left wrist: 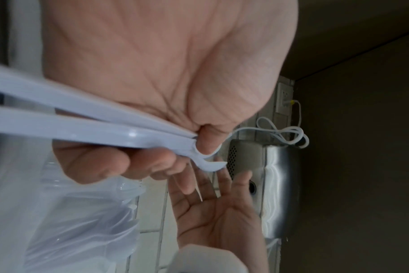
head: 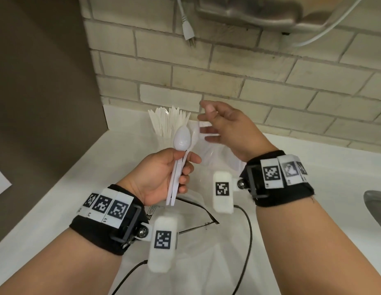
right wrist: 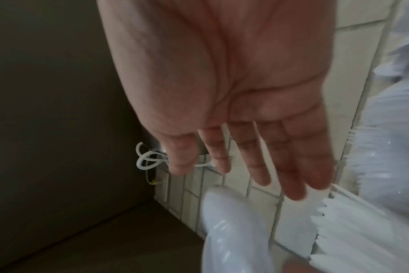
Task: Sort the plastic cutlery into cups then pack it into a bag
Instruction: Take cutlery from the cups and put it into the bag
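Observation:
My left hand (head: 182, 167) grips two or three white plastic spoons (head: 181, 141) by their handles, bowls up, above the white counter (head: 57, 209). In the left wrist view the spoon handles (left wrist: 82, 127) run between my thumb and curled fingers (left wrist: 93, 162). My right hand (head: 206, 124) hovers just right of the spoon bowls with straight, spread fingers and holds nothing; its palm (right wrist: 245, 92) is bare. Behind the spoons, a clear cup of white forks and knives (head: 167, 122) stands against the wall. A clear plastic bag (head: 206, 262) lies flat on the counter under my wrists.
A tiled wall (head: 270, 81) backs the counter, with a loose white plug (head: 188, 33) hanging above. A brown panel (head: 36, 81) closes the left side. A steel sink edge (head: 377, 209) shows at the right. Black cables (head: 248, 231) cross the bag.

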Tool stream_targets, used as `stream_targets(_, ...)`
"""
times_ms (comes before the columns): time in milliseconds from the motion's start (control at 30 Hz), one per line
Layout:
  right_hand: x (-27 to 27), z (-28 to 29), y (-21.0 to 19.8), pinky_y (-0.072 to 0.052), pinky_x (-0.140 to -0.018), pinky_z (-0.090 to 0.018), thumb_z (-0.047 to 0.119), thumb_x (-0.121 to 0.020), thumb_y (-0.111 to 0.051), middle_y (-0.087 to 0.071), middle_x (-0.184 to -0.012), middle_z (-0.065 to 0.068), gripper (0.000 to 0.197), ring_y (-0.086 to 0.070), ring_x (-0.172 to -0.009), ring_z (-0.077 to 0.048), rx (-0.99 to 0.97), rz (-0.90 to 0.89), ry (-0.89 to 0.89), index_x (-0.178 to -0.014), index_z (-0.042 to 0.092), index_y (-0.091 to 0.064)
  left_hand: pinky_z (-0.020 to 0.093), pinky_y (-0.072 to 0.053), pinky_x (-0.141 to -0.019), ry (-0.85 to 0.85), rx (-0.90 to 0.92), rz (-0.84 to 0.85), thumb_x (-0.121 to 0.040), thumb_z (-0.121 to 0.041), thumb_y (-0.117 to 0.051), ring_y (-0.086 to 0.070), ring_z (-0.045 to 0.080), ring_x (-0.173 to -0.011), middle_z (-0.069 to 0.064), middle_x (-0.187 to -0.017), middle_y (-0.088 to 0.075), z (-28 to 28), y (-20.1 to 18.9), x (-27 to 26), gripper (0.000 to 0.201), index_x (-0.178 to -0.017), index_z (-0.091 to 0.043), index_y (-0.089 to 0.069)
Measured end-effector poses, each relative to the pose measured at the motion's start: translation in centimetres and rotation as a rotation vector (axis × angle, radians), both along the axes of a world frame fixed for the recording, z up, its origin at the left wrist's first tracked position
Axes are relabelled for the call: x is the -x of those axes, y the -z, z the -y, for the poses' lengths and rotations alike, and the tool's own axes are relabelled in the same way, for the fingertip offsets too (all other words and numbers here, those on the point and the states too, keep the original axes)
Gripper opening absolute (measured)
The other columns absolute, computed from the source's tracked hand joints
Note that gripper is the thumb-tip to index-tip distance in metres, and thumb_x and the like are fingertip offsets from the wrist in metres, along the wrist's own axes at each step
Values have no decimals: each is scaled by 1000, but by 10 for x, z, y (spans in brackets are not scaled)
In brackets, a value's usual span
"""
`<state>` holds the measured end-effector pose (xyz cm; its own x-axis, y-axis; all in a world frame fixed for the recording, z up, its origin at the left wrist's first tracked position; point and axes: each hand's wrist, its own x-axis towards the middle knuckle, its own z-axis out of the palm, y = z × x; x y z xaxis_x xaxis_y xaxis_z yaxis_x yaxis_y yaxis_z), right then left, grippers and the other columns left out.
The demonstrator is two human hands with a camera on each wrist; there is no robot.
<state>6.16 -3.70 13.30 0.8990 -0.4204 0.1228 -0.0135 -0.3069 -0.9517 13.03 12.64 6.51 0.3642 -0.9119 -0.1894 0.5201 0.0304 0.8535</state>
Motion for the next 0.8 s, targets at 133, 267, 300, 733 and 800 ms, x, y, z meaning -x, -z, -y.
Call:
stream_targets(133, 20, -17, 12, -52, -93, -37, 28, -100, -44, -61, -126, -12, 37, -62, -105, -27, -62, -84, -161, -137, 22, -45, 32, -38, -60, 60, -57, 109, -85, -32, -48, -42, 17, -58, 3, -70, -48, 5, -9, 15, 34, -99, -7, -66)
stream_targets(267, 36, -27, 20, -47, -59, -20, 10, -102, -34, -67, -120, -6, 33, -66, -94, -24, -75, -96, -203, -127, 24, -51, 36, -54, -71, 143, -74, 163, -87, -36, -48, -59, 20, -64, 9, -78, -57, 3, -10, 27, 48, -115, 2, -59)
stream_targets(300, 40, -27, 20, -50, -63, -22, 7, -102, -32, -66, -120, -7, 34, -66, -99, -23, -116, -70, -210, -124, 23, -53, 36, -55, -74, 168, -81, 175, -88, -39, -47, -61, 19, -65, 9, -79, -58, 1, -10, 28, 54, -119, 4, -57)
stream_targets(733, 55, -27, 16, -56, -77, -35, -15, -89, -39, -62, -80, -8, 35, -64, -75, -22, -72, 113, 2, -87, 13, -59, 33, -46, -101, 6, -325, 899, -87, -52, -51, -62, 17, -109, 3, -117, -65, 1, -10, 36, 53, -126, -16, -58)
stream_targets(800, 59, -8, 6, -58, -80, -30, -15, -90, -39, -63, -81, -7, 37, -65, -75, -19, -30, 188, 144, -85, 15, -59, 31, -35, -109, 84, -452, 1184, -72, -62, -65, -43, 12, -131, -4, -143, -44, -10, -9, 24, 82, -144, -36, -34)
